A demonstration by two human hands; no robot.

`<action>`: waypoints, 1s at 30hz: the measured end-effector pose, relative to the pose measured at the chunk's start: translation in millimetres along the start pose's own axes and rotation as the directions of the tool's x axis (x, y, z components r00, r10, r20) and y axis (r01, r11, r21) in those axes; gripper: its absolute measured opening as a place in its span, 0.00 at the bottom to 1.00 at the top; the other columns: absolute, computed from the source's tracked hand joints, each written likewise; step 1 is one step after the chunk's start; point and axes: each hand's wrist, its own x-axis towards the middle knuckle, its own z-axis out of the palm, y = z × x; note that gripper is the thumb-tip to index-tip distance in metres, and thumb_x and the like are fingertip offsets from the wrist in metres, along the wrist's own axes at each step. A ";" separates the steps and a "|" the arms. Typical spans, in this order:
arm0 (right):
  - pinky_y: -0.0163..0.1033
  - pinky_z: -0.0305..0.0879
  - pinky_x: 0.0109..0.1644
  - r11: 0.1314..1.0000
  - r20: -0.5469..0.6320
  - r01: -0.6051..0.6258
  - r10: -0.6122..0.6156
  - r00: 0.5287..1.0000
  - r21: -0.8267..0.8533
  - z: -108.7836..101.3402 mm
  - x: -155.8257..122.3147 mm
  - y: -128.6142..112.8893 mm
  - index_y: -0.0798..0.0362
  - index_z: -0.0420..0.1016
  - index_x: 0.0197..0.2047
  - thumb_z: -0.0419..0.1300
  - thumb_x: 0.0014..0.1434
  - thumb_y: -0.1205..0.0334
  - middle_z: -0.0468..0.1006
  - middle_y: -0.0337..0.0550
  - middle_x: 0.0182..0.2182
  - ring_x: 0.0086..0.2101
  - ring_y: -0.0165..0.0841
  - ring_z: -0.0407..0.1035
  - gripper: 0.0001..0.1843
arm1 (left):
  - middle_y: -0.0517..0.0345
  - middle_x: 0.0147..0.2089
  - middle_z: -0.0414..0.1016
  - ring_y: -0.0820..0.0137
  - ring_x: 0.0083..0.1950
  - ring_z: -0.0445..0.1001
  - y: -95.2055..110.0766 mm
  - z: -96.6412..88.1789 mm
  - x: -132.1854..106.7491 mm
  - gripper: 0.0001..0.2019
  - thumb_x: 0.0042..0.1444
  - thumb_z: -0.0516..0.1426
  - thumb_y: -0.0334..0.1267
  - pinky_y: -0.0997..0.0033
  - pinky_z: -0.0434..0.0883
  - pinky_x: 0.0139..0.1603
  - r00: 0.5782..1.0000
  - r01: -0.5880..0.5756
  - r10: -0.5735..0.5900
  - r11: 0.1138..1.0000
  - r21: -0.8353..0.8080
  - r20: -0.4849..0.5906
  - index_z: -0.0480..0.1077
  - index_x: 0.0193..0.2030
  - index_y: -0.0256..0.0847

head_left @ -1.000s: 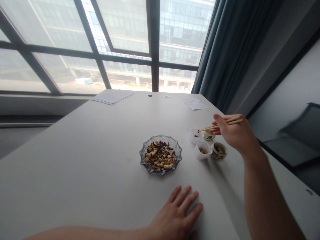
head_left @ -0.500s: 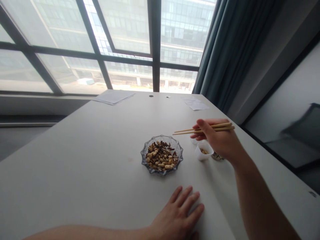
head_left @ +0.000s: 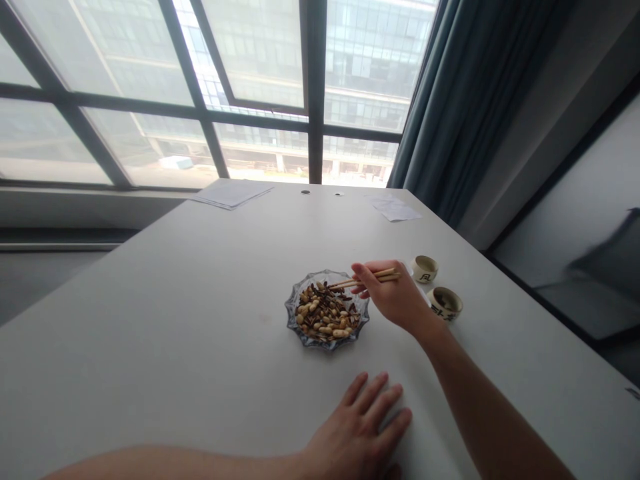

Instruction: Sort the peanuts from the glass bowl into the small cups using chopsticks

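Note:
My right hand grips a pair of wooden chopsticks, whose tips reach over the far right part of a scalloped glass bowl. Peanuts and dark seeds lie mixed in that bowl. The tips are at the dark seeds; whether they pinch one I cannot tell. Flat on the table in front of the bowl rests my left hand, fingers spread and holding nothing. White plastic cups behind my right hand are almost wholly hidden by it.
Two small ceramic cups with dark characters, one farther back and one nearer, stand right of my right hand. Paper sheets lie at the white table's far left, and more paper at the far right. Windows and a curtain are beyond.
My right hand has moved left and slightly down, bringing the chopstick tips from beyond the bowl to its contents. Both ceramic cups are now uncovered. My left hand stays on the table.

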 end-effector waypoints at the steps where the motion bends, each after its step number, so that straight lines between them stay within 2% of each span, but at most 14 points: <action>1: 0.40 0.79 0.32 1.000 -0.022 -0.006 0.006 1.000 0.006 0.2 0.4 1.2 0.55 0.83 0.32 0.60 0.66 0.36 0.85 0.48 0.28 0.30 0.43 0.83 0.29 | 0.45 0.77 0.57 0.45 0.76 0.53 0.0 -0.1 -0.2 0.29 0.73 0.55 0.51 0.38 0.55 0.73 1.000 -0.001 0.001 1.000 0.006 -0.004 0.59 0.74 0.40; 5: 0.40 0.79 0.30 0.999 -0.068 -0.027 0.031 0.997 0.047 -0.5 2.0 3.7 0.56 0.83 0.31 0.61 0.65 0.35 0.85 0.49 0.28 0.29 0.44 0.83 0.30 | 0.45 0.76 0.58 0.46 0.76 0.55 -0.3 -1.7 -0.7 0.29 0.72 0.57 0.51 0.40 0.56 0.73 0.999 -0.001 0.002 0.999 0.032 -0.033 0.60 0.73 0.40; 8: 0.39 0.78 0.31 1.000 -0.030 -0.004 0.004 1.000 0.021 -2.4 1.7 0.5 0.55 0.82 0.31 0.61 0.66 0.38 0.85 0.47 0.27 0.30 0.43 0.83 0.28 | 0.45 0.76 0.59 0.47 0.75 0.55 -0.8 -2.8 -0.7 0.29 0.73 0.57 0.52 0.41 0.56 0.73 0.999 -0.014 0.016 0.999 0.036 -0.042 0.61 0.73 0.39; 13: 0.38 0.76 0.31 1.000 0.034 -0.007 0.008 0.999 -0.021 -1.3 -0.7 -5.2 0.56 0.83 0.32 0.62 0.66 0.41 0.83 0.45 0.23 0.30 0.43 0.83 0.26 | 0.45 0.77 0.57 0.46 0.76 0.54 -0.4 -2.0 0.0 0.29 0.72 0.57 0.51 0.38 0.56 0.72 1.000 -0.002 0.002 1.000 0.024 -0.006 0.60 0.73 0.40; 18: 0.41 0.79 0.33 1.000 -0.058 -0.012 0.012 0.998 -0.005 0.7 1.0 1.7 0.56 0.84 0.31 0.61 0.65 0.36 0.85 0.49 0.27 0.28 0.44 0.83 0.30 | 0.45 0.76 0.58 0.47 0.76 0.55 -0.4 -2.3 0.1 0.29 0.72 0.57 0.52 0.41 0.56 0.73 1.000 -0.012 0.013 0.999 0.035 -0.023 0.61 0.73 0.40; 22: 0.40 0.80 0.32 0.999 -0.128 -0.031 0.032 0.991 0.009 -7.9 1.3 1.5 0.56 0.84 0.31 0.62 0.63 0.34 0.87 0.52 0.31 0.27 0.43 0.83 0.31 | 0.44 0.76 0.58 0.46 0.75 0.56 -1.4 -2.3 -0.2 0.29 0.72 0.56 0.52 0.40 0.55 0.73 1.000 -0.007 0.008 0.999 0.035 -0.023 0.61 0.73 0.39; 26: 0.39 0.79 0.32 0.999 -0.060 -0.047 0.046 0.997 -0.018 -16.6 -1.4 -4.6 0.56 0.84 0.34 0.63 0.63 0.35 0.86 0.51 0.28 0.29 0.44 0.83 0.29 | 0.45 0.77 0.58 0.46 0.76 0.55 -0.8 -0.7 -0.6 0.27 0.75 0.53 0.52 0.40 0.55 0.73 1.000 -0.006 0.007 1.000 0.015 -0.028 0.61 0.73 0.40; 30: 0.38 0.78 0.31 0.998 0.026 -0.064 0.064 0.998 -0.017 -13.3 -1.3 -3.5 0.56 0.83 0.33 0.63 0.64 0.37 0.84 0.49 0.25 0.29 0.45 0.84 0.28 | 0.45 0.77 0.57 0.46 0.77 0.52 1.1 2.5 -0.7 0.28 0.74 0.55 0.51 0.38 0.53 0.74 1.000 0.020 -0.020 1.000 0.006 -0.020 0.60 0.73 0.40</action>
